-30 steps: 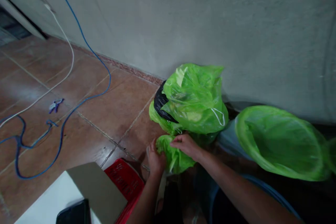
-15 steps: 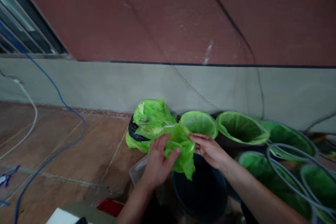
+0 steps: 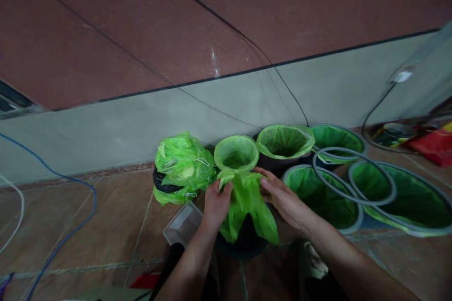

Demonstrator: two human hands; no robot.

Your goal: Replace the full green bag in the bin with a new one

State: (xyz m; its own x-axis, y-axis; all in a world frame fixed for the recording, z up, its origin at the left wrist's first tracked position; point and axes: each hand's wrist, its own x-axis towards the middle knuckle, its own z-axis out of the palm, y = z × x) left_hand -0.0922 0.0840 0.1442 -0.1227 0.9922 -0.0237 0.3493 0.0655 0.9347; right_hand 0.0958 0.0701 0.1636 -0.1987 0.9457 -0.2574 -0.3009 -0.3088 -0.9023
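Observation:
Between my two hands hangs a thin green plastic bag point(image 3: 247, 197), its lower corners drooping over a dark bin point(image 3: 243, 247). My left hand point(image 3: 217, 202) pinches the bag's upper left edge. My right hand point(image 3: 284, 197) grips its right side, with the fingertips partly behind the plastic. Just beyond the bag stands a small bin lined in green point(image 3: 236, 148). Left of it, a heap of crumpled green bags point(image 3: 183, 160) rests with some black plastic point(image 3: 165, 182) among it. The dark bin's inside is mostly hidden by the bag.
Several more green-lined bins point(image 3: 286, 138) stand to the right along the wall. Loose grey rings point(image 3: 353, 202) lie across some of them. A clear plastic tub point(image 3: 183, 223) sits by my left forearm. A blue cable point(image 3: 83, 211) crosses the tiled floor.
The green bag has been spread wider and now hangs between my hands over the dark bin. My view has turned to the right, showing more lined bins.

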